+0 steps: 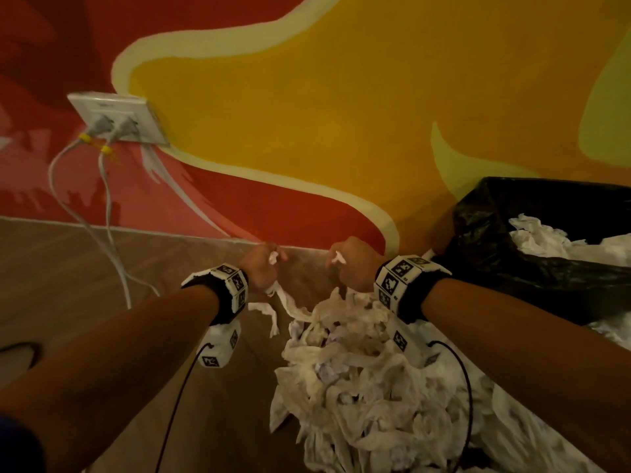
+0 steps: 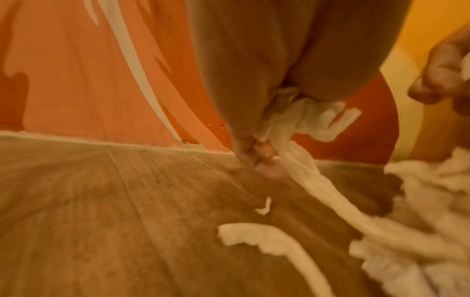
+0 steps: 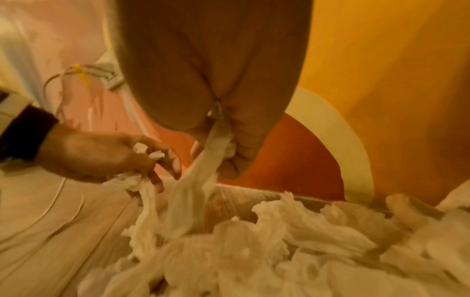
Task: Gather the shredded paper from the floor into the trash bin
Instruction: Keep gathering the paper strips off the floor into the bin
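Observation:
A big heap of white shredded paper (image 1: 368,387) lies on the wooden floor below my arms. My left hand (image 1: 264,264) is fisted round a strip of that paper (image 2: 302,172), which trails down to the heap. My right hand (image 1: 348,262) grips another strip (image 3: 201,174) that also stretches down into the pile. Both fists are raised side by side above the heap's far end, near the wall. The trash bin (image 1: 495,213) with its black liner stands at the right against the wall, with white paper inside (image 1: 553,240).
A painted red and yellow wall (image 1: 307,114) rises just beyond the hands. A white wall socket (image 1: 116,119) with two plugged cables (image 1: 106,216) is at the left; the cables run down onto the wooden floor (image 1: 68,285). Loose paper scraps (image 2: 264,239) lie left of the heap.

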`<state>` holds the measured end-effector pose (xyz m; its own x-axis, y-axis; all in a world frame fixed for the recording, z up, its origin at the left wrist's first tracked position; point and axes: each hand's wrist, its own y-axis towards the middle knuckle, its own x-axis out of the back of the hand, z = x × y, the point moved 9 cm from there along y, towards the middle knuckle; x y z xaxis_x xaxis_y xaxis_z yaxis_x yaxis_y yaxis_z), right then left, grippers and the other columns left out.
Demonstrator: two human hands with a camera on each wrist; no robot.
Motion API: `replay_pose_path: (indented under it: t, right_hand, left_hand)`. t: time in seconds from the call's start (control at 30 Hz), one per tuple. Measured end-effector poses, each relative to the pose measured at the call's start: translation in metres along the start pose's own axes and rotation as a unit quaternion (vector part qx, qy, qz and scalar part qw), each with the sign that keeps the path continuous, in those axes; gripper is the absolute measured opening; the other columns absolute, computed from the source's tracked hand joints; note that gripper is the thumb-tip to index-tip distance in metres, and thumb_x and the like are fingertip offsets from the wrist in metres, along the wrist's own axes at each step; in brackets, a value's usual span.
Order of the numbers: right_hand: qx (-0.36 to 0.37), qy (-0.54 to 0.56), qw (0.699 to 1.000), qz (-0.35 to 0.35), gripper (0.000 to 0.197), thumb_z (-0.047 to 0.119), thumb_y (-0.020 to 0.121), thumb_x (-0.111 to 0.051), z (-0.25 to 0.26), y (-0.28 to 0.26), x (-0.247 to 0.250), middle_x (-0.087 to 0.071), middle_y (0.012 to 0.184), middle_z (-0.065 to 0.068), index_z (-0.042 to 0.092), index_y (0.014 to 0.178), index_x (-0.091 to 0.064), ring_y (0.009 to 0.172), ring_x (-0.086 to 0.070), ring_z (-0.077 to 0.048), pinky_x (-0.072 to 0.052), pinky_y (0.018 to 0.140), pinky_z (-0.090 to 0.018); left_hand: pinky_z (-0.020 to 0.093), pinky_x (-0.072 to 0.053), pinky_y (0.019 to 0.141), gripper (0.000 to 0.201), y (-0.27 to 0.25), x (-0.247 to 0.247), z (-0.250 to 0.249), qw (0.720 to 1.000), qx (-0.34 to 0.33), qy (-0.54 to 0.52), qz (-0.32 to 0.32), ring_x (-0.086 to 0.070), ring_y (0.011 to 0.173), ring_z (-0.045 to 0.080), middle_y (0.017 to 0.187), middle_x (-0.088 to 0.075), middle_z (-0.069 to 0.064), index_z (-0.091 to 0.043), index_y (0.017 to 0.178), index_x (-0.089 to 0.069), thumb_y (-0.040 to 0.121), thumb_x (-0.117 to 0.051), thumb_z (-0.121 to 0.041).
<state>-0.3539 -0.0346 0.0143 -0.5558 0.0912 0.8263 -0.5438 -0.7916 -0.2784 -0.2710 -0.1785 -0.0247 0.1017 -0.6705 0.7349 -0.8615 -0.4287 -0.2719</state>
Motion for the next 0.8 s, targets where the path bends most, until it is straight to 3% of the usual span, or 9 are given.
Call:
replay_pose_path:
  t: [0.1, 0.2, 0.3, 0.37, 0.43, 0.5, 0.63, 0.7, 0.8]
  right_hand:
    - [-0.004, -0.028, 0.998, 0.053, 0.021, 0.004, 0.09, -0.052, 0.005, -0.003, -0.02, -0.064, 0.112, -0.006, 0.008, 0.103, -0.068, 0.106, -0.059, -0.022, -0.045, 0.084, -0.026]
    - [0.009, -0.042, 0.997, 0.067, 0.019, 0.006, 0.093, -0.053, 0.008, -0.002, -0.036, -0.059, 0.121, -0.004, 0.012, 0.105, -0.065, 0.114, -0.053, -0.019, -0.043, 0.093, -0.026]
    - [0.037, -0.078, 0.992, 0.092, 0.021, 0.025, 0.096, -0.054, 0.012, -0.003, -0.053, -0.058, 0.122, -0.001, 0.017, 0.114, -0.061, 0.114, -0.052, -0.018, -0.039, 0.089, -0.025]
    - [0.04, -0.136, 0.981, 0.134, 0.031, 0.035, 0.092, -0.058, 0.011, -0.005, -0.07, -0.06, 0.119, -0.002, 0.017, 0.116, -0.06, 0.111, -0.055, -0.02, -0.043, 0.087, -0.029]
    - [0.036, -0.201, 0.963, 0.178, 0.04, 0.042, 0.085, -0.065, 0.007, -0.009, -0.086, -0.063, 0.113, -0.003, 0.016, 0.115, -0.064, 0.106, -0.059, -0.023, -0.047, 0.084, -0.032]
    - [0.054, -0.25, 0.95, 0.178, 0.038, 0.042, 0.085, -0.064, 0.004, -0.011, -0.093, -0.063, 0.11, -0.005, 0.016, 0.113, -0.066, 0.102, -0.061, -0.026, -0.05, 0.085, -0.034]
    - [0.064, -0.242, 0.956, 0.153, 0.028, 0.032, 0.095, -0.052, -0.002, -0.01, -0.084, -0.063, 0.11, -0.008, 0.013, 0.109, -0.067, 0.101, -0.06, -0.027, -0.05, 0.087, -0.036]
    - [0.069, -0.194, 0.971, 0.124, 0.034, 0.038, 0.097, -0.044, -0.003, -0.009, -0.071, -0.062, 0.1, -0.008, 0.01, 0.097, -0.065, 0.094, -0.058, -0.026, -0.047, 0.08, -0.035]
    - [0.071, -0.118, 0.988, 0.072, 0.04, 0.04, 0.098, -0.04, -0.008, -0.011, -0.046, -0.06, 0.085, -0.008, 0.01, 0.081, -0.06, 0.082, -0.057, -0.025, -0.048, 0.075, -0.036]
  left_hand:
    - [0.033, -0.04, 0.074, 0.024, -0.011, -0.008, 0.017, 0.999, -0.01, 0.026, 0.036, -0.05, 0.089, 0.025, 0.105, -0.057, 0.018, -0.011, 0.101, -0.061, 0.094, -0.043, 0.003]
    - [0.028, -0.04, 0.086, 0.025, -0.019, -0.01, 0.033, 0.991, -0.004, 0.134, 0.0, -0.057, 0.105, 0.028, 0.116, -0.062, 0.012, -0.011, 0.116, -0.062, 0.095, -0.049, -0.01]
    - [0.027, -0.037, 0.092, 0.031, -0.028, -0.037, 0.049, 0.987, -0.025, 0.135, 0.085, -0.051, 0.117, 0.026, 0.126, -0.053, 0.004, -0.018, 0.123, -0.054, 0.097, -0.052, -0.034]
    - [0.031, -0.037, 0.099, 0.05, -0.036, -0.059, 0.059, 0.973, -0.032, 0.157, 0.164, -0.044, 0.123, 0.025, 0.135, -0.041, 0.0, -0.023, 0.132, -0.043, 0.091, -0.057, -0.047]
    - [0.037, -0.036, 0.106, 0.067, -0.04, -0.07, 0.067, 0.962, -0.039, 0.204, 0.177, -0.038, 0.131, 0.03, 0.145, -0.032, 0.006, -0.023, 0.143, -0.034, 0.087, -0.063, -0.046]
    - [0.035, -0.033, 0.108, 0.065, -0.038, -0.07, 0.071, 0.953, -0.05, 0.251, 0.159, -0.036, 0.134, 0.03, 0.15, -0.028, 0.01, -0.019, 0.146, -0.034, 0.09, -0.06, -0.041]
    - [0.029, -0.04, 0.098, 0.021, -0.034, -0.073, 0.063, 0.947, -0.079, 0.25, 0.185, -0.05, 0.118, 0.024, 0.14, -0.044, 0.007, -0.017, 0.112, -0.06, 0.097, -0.051, -0.028]
    - [0.028, -0.043, 0.091, 0.02, -0.031, -0.071, 0.061, 0.962, -0.045, 0.198, 0.184, -0.055, 0.113, 0.023, 0.127, -0.058, 0.007, -0.015, 0.099, -0.064, 0.096, -0.05, -0.029]
    - [0.026, -0.048, 0.071, 0.033, -0.028, -0.059, 0.068, 0.984, 0.059, 0.045, 0.162, -0.063, 0.093, 0.02, 0.101, -0.067, 0.002, -0.022, 0.104, -0.064, 0.093, -0.05, -0.049]
